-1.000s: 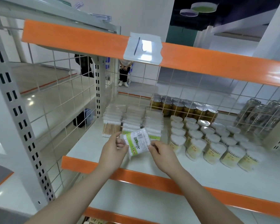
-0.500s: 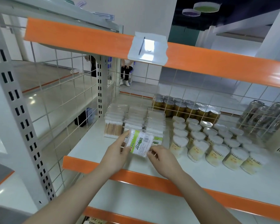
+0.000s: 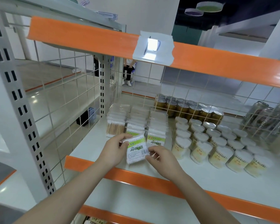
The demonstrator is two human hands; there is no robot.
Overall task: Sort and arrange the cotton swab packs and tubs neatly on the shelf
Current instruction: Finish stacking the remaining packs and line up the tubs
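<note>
Head: both hands (image 3: pixel 115 151) pinch green-labelled pack (image 3: pixel 137 149).

Three rows of swab packs (image 3: pixel 137 125), one held pack (image 3: pixel 137 148), two hands (image 3: pixel 114 150).

seated person (image 3: pixel 128 68) cut off above the waist by the orange beam (image 3: pixel 90 35), tub (image 3: pixel 254 165) labels blurred, unreadable

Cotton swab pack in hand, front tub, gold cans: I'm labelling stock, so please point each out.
Cotton swab pack (image 3: pixel 137 150): head view, on its printed green label.
Front cotton swab tub (image 3: pixel 179 147): head view, on its clear side wall.
Gold cans (image 3: pixel 184 107): head view, on one can's side.
</note>
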